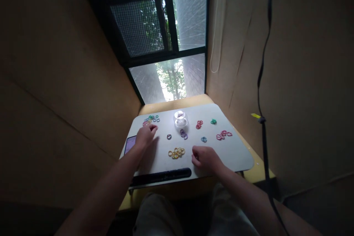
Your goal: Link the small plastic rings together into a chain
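Note:
Small coloured rings, perhaps hair ties, lie in groups on a white lap table point(157, 162). My left hand point(146, 135) pinches a small red ring point(156, 128) at its fingertips, just in front of a mixed pile of rings point(149, 120). My right hand point(206, 159) rests with curled fingers on the table; its inside is hidden. Between the hands lie yellow rings point(176, 153). Farther back are purple rings point(184, 135), a dark grey group point(169, 136), red rings point(199, 124), green rings point(213, 121), blue rings point(204, 139) and pinkish-red rings point(223, 135).
A clear round container point(180, 121) stands at the table's back middle. Under my left forearm, a phone or tablet point(129, 143) lies at the left edge. A black slot point(163, 176) runs along the front edge. A dark strap point(262, 81) hangs at the right.

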`<state>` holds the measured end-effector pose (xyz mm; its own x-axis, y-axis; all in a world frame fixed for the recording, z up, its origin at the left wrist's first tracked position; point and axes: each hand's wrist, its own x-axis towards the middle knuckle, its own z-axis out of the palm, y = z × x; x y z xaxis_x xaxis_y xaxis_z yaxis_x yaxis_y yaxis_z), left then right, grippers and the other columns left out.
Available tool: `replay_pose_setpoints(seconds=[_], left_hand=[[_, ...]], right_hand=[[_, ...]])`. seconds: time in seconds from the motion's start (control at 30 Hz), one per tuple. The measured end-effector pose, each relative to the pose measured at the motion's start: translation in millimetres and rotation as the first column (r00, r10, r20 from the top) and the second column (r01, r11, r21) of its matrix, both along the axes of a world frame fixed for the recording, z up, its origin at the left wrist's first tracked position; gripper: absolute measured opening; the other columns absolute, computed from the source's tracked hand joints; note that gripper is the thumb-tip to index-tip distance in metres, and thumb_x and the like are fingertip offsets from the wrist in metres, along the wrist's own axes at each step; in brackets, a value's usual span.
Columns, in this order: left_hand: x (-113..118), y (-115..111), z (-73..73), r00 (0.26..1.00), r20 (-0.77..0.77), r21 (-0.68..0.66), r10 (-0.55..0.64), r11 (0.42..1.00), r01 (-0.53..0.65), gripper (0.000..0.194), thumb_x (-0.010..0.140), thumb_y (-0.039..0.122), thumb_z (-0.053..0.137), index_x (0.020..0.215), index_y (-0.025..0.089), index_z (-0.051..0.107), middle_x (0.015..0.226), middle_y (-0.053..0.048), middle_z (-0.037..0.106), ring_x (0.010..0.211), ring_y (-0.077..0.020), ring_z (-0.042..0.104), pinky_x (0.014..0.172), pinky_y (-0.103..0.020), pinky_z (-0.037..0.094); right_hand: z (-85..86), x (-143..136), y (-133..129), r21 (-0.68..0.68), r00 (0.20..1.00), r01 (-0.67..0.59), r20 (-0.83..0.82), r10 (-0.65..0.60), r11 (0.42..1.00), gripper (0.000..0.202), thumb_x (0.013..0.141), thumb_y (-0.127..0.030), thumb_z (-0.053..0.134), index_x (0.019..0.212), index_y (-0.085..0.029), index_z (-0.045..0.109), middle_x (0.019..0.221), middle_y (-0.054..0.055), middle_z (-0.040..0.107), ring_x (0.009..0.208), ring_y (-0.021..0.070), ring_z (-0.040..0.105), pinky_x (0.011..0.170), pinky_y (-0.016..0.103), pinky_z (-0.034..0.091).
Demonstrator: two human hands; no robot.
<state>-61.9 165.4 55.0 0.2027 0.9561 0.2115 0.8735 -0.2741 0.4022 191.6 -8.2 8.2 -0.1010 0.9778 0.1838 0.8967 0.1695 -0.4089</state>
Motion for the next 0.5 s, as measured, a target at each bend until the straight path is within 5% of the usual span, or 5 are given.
replay_pose_setpoints(seconds=[0.1,0.27,0.37,0.5], left_hand=[[13.2,-43.9,-1.4,0.95,0.31,-0.035,-0.031,0.998,0.044,0.028,0.082,0.04,0.056,0.09,0.019,0.072,0.085,-0.006,0.074,0.078,-0.0205,0.067,0.07,-0.03,0.049],[52.3,-127.5,-21.8,0.701,0.713,-0.098,-0.022,0.986,0.132,0.032,0.08,0.045,0.061,0.09,0.015,0.067,0.081,-0.007,0.073,0.073,-0.0183,0.068,0.067,-0.029,0.053],[73.9,-155.9,-40.3,0.638,0.769,-0.113,-0.042,0.973,0.199,0.03,0.081,0.043,0.062,0.092,0.015,0.065,0.084,-0.007,0.073,0.074,-0.0179,0.068,0.069,-0.029,0.054],[88.1,-159.7,-56.9,0.664,0.746,-0.114,-0.055,0.972,0.208,0.029,0.081,0.041,0.063,0.097,0.017,0.063,0.082,-0.007,0.073,0.073,-0.0176,0.069,0.067,-0.029,0.054]], right_hand=[[-0.5,-0.8,-1.6,0.0,1.0,0.006,0.003,-0.006,1.0,0.009,0.08,-0.026,0.055,0.075,-0.021,0.06,0.072,0.002,0.066,0.059,0.0139,0.052,0.056,0.026,0.023],[-4.0,-3.8,5.8,-0.012,0.995,0.052,-0.079,-0.052,0.999,0.01,0.081,-0.029,0.057,0.079,-0.021,0.063,0.075,0.002,0.067,0.063,0.0148,0.054,0.057,0.026,0.027],[-7.4,-7.8,15.6,-0.028,0.949,0.067,-0.307,-0.073,0.997,0.012,0.083,-0.024,0.054,0.079,-0.019,0.064,0.073,0.001,0.066,0.065,0.0136,0.055,0.059,0.023,0.033],[-15.6,-12.7,19.0,-0.018,0.838,-0.051,-0.545,0.033,0.999,0.018,0.081,-0.013,0.047,0.08,-0.017,0.065,0.071,0.0,0.066,0.065,0.0119,0.057,0.062,0.021,0.039]])
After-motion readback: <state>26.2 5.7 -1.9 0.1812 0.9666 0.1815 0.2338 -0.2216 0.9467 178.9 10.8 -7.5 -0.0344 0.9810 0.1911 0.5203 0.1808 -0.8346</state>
